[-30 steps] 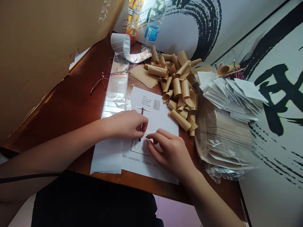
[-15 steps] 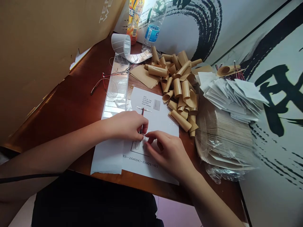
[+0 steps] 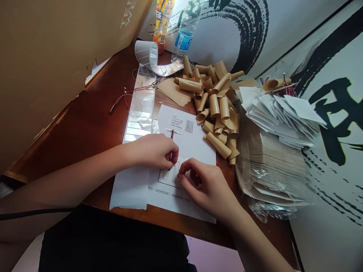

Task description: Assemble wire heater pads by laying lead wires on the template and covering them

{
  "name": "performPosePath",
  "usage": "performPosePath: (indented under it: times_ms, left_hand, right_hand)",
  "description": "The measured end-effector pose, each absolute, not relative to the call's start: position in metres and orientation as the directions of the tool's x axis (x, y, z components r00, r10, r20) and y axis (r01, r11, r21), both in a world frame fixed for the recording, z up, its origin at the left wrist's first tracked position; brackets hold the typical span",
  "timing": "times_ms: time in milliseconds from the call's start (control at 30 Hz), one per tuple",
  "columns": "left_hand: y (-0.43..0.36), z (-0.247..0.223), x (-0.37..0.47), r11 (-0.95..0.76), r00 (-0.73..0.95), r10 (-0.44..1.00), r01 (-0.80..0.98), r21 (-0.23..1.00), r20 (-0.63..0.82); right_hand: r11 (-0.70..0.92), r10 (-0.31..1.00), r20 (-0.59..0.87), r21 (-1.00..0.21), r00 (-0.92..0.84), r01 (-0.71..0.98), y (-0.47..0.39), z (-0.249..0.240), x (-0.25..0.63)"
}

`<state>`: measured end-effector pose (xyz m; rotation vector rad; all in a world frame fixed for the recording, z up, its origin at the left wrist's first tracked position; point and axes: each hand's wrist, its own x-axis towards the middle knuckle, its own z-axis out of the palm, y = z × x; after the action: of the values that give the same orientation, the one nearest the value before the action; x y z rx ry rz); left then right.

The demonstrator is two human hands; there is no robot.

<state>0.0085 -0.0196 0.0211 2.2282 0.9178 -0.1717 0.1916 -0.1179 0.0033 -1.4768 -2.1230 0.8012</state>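
A printed white sheet (image 3: pixel 195 147) lies in front of me, with a drawn rectangle and the text "RS-206DC-E001-01". Dark and red lead wires (image 3: pixel 172 135) run down it from a strip of clear tape (image 3: pixel 177 132). My left hand (image 3: pixel 154 151) pinches these leads, their lower part hidden by its fingers. From there a thin pale wire (image 3: pixel 176 173) spreads in loops over the drawn rectangle. My right hand (image 3: pixel 205 185) is closed in a pinch at the loop's right side, thumb and forefinger together on the thin wire.
A strip of silvery labels (image 3: pixel 138 117) runs along the sheet's left, with loose wires (image 3: pixel 124 92) beside it. Rolled brown papers (image 3: pixel 215 102) are heaped at the back, near a water bottle (image 3: pixel 183 39). Bagged stacked sheets (image 3: pixel 272 162) stand right; a cardboard wall (image 3: pixel 62 49) rises left.
My right hand has shifted slightly right and down, away from my left fingers, and the thin wire loop now shows between the hands. My left hand stays nearly in place.
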Motion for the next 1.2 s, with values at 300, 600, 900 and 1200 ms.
performPosePath:
  times_ms: [300,600,900,1200]
  left_hand:
    - [-0.019,0.0183,0.0065,-0.487,0.747,0.564,0.645,0.588,-0.352]
    - [-0.0189,0.0202,0.0075,-0.479,0.747,0.569,0.641,0.6,-0.344]
    - [-0.0199,0.0199,0.0075,-0.485,0.75,0.562,0.64,0.596,-0.347]
    - [-0.019,0.0192,0.0063,-0.495,0.76,0.559,0.626,0.603,-0.332]
  right_hand:
    - [0.239,0.927,-0.052,-0.68,-0.371,0.693,-0.1204,0.0064,0.1968]
    - [0.259,0.897,-0.091,-0.684,-0.432,0.682,-0.1186,0.0057,0.1977]
    - [0.27,0.884,-0.117,-0.664,-0.453,0.698,-0.1222,0.0085,0.1991]
    - [0.276,0.895,-0.09,-0.657,-0.437,0.701,-0.1218,0.0096,0.2017]
